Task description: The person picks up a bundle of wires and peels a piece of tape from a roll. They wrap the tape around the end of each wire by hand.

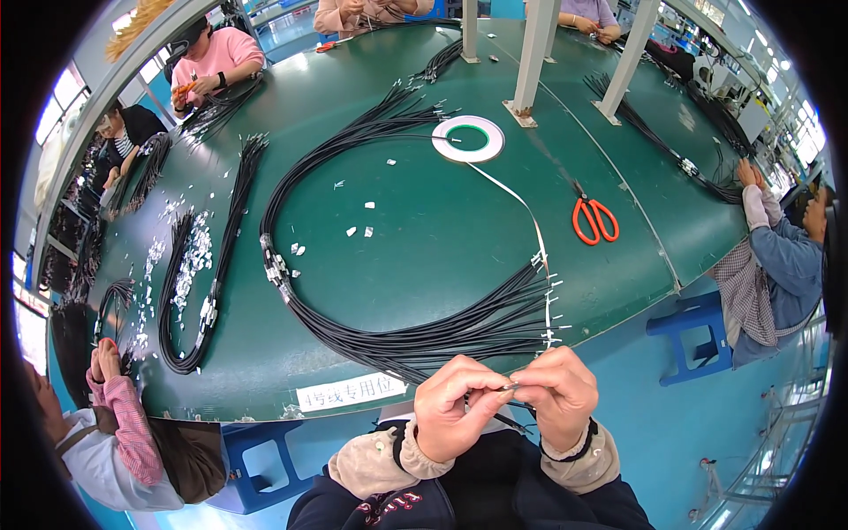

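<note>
My left hand [452, 406] and my right hand [556, 393] meet just below the table's near edge, fingertips pinched together on the end of a thin black cable [508, 388]. That cable belongs to a big bundle of black cables [353, 336] that curves in a wide loop over the green table [424, 230]. The bundle's near ends fan out with small white tags [549, 305] just above my hands. A white tape roll [468, 139] lies farther back, its loose strip [530, 221] trailing toward the cable ends.
Orange-handled scissors [594, 219] lie right of the tape strip. Another cable bundle [208, 265] and scattered white scraps [190, 256] sit at the left. Other people work around the table at left, back and right. White posts [534, 53] stand at the back. A blue stool [693, 327] is at the right.
</note>
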